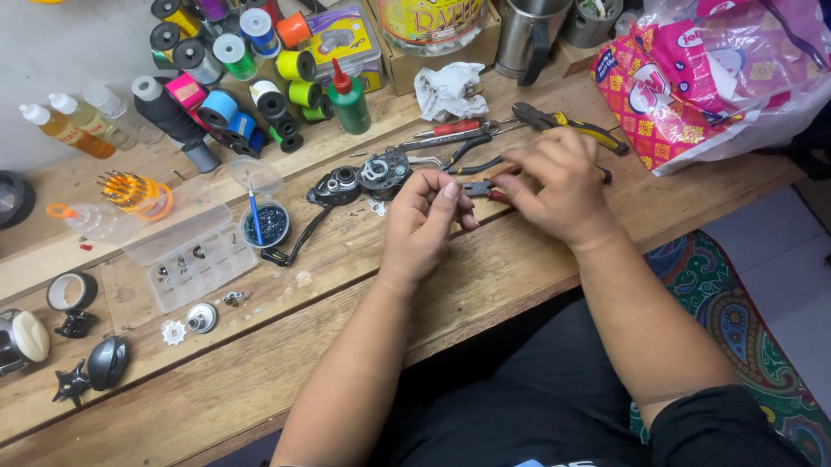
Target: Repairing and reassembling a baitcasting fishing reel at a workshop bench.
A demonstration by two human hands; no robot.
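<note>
My left hand (423, 224) and my right hand (555, 185) meet above a wooden workbench (253, 362). Both pinch a small dark part (477, 190) between their fingertips; a red-handled tool (500, 196) shows just under my right fingers. What exactly the part is stays hidden by the fingers. Just beyond my left hand lies an opened black fishing reel body (362, 178) with its handle arm (294, 243).
Pliers (560, 123) and a red screwdriver (453, 129) lie behind my hands. A clear parts box (192, 257), a small pot with a blue brush (266, 223), line spools (230, 59), bottles (84, 127) and reel parts (9, 340) crowd the left. A pink bag (716, 62) sits right.
</note>
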